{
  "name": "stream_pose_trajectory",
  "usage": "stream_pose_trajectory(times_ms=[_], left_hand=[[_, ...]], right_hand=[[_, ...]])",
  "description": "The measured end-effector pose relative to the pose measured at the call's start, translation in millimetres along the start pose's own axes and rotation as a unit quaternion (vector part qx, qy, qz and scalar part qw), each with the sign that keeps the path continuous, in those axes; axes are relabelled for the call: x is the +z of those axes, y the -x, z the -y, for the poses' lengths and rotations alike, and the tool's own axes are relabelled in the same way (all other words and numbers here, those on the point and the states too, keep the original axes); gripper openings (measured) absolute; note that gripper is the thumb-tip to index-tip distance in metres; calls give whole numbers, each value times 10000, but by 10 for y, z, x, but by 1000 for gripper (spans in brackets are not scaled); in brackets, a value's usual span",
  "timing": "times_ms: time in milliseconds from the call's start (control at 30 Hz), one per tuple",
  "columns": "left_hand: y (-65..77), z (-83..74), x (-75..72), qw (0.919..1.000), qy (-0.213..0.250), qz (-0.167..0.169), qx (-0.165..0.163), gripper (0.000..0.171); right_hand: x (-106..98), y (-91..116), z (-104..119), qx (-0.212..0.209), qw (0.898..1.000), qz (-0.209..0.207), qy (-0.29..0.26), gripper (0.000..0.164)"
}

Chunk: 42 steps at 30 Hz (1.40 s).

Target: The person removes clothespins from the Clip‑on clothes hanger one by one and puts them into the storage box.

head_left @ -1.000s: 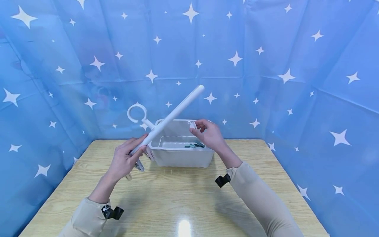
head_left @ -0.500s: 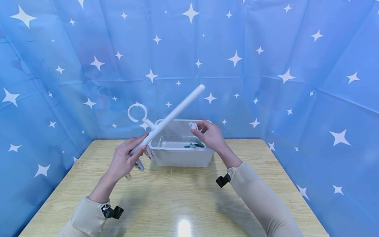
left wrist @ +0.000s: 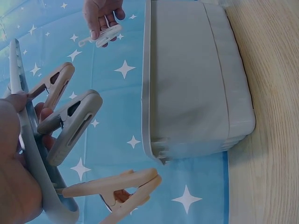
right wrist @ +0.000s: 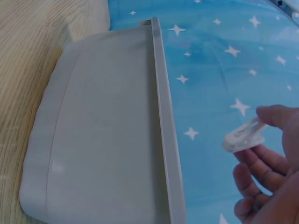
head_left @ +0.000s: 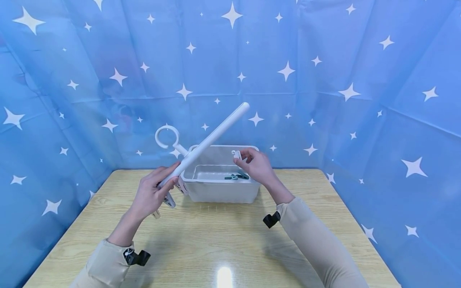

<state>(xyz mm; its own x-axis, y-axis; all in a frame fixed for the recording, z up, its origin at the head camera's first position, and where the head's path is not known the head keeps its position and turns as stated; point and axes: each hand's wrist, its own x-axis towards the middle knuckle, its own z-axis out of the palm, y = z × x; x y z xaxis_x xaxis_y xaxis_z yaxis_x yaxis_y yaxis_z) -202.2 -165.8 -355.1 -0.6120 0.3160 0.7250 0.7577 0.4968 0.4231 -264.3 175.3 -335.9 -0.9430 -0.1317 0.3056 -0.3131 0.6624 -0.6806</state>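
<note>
My left hand (head_left: 153, 196) grips the lower end of a white clip hanger bar (head_left: 209, 140), which slants up to the right over the bin; its round hook (head_left: 166, 137) points up and left. Several pale clothespins (left wrist: 74, 122) dangle from the bar beside my left hand (left wrist: 16, 186). My right hand (head_left: 253, 163) pinches a small white clothespin (head_left: 235, 153) above the right part of a white plastic bin (head_left: 219, 192). The same white clothespin (right wrist: 244, 136) shows between the fingertips of my right hand (right wrist: 275, 186), and again as the white clothespin (left wrist: 103, 36).
The bin (left wrist: 196, 79) stands at the far middle of a wooden table (head_left: 216, 240), with a dark green clip (head_left: 235, 176) lying inside. Blue star-patterned cloth (head_left: 324, 80) walls the table on three sides. The near half of the tabletop is bare wood.
My right hand with the white clothespin has shifted slightly right and down. The left hand and hanger bar have stayed put.
</note>
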Motion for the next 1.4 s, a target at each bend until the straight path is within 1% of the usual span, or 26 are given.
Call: stream_pose_trajectory(times_ms=[400,567,733,933,1133,1400], left_hand=[[-1,-10,-5,10000,22,7,-14,51],[5,-7,3,10000,56,-31,-9,51],[8,-3,4,10000,-13,-51,7,51],[5,5,0,10000,50,-61,28,51],[4,14,-1,9999,82,-108,77,52],[9,20,-1,9998,122,-103,87,52]], right_hand=[[10,10,-43,-27,10000,41,48,43],[28,10,-84,16,10000,72,59,43],[39,8,-112,91,9999,109,89,43],[30,19,-114,97,9996,199,158,44],[38,18,-133,62,9994,248,241,41],[54,16,-167,141,9991,297,264,41]])
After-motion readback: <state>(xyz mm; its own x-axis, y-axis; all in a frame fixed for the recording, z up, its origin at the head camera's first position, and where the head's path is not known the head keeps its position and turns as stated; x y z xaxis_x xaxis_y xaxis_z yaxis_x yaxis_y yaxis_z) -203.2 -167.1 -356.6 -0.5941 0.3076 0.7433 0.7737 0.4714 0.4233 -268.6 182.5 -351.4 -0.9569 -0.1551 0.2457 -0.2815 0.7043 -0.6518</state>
